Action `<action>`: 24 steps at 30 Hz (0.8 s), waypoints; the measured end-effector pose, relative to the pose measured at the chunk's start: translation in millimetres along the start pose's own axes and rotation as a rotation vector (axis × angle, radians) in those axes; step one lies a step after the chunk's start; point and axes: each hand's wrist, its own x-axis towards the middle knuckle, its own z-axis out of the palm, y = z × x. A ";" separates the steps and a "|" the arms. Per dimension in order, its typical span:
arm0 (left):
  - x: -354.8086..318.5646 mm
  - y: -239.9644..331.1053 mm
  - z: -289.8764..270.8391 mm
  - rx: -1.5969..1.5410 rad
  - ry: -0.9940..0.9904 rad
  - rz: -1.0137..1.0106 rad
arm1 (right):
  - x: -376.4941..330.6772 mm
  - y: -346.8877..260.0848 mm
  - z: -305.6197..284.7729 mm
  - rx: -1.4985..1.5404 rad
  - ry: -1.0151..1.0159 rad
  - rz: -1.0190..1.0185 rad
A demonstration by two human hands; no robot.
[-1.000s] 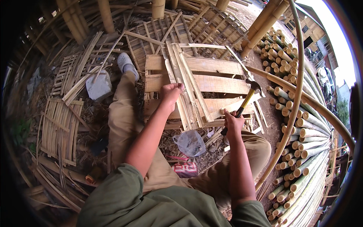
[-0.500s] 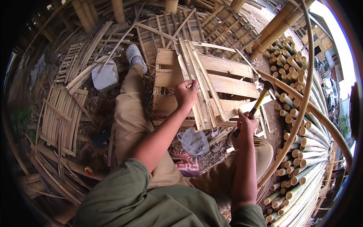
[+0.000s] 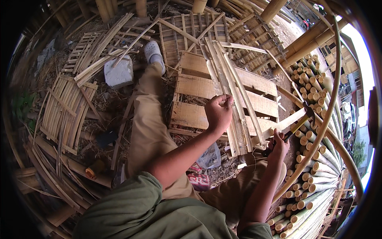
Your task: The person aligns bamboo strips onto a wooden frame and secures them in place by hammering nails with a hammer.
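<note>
My left hand (image 3: 220,114) is closed, thumb and fingertips pinched together over the split bamboo strips (image 3: 240,119); anything between the fingertips is too small to make out. Those long, pale strips lie lengthwise across a slatted wooden pallet (image 3: 195,85), their near ends sticking out past its edge. To the right, my right hand (image 3: 277,145) is wrapped around the yellow and black handle of a hammer (image 3: 299,124). The hammer's dark head is raised to the right of the strips, apart from them.
Stacked bamboo poles (image 3: 314,175) fill the right side, with a curved pole (image 3: 324,119) arching in front. A white block (image 3: 118,72) and slatted bamboo panels (image 3: 67,113) lie at the left. More lattice panels (image 3: 191,32) stand behind the pallet. A clear plastic bag (image 3: 209,157) lies near my legs.
The view has shifted, so most things appear farther right and lower. The hammer has swung slightly outward to the right in my right hand. My left hand stays pinched over the strips.
</note>
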 end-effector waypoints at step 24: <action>25.4 -44.7 -31.3 -0.144 0.368 -0.109 | 94.8 40.5 131.0 -0.454 -0.445 0.056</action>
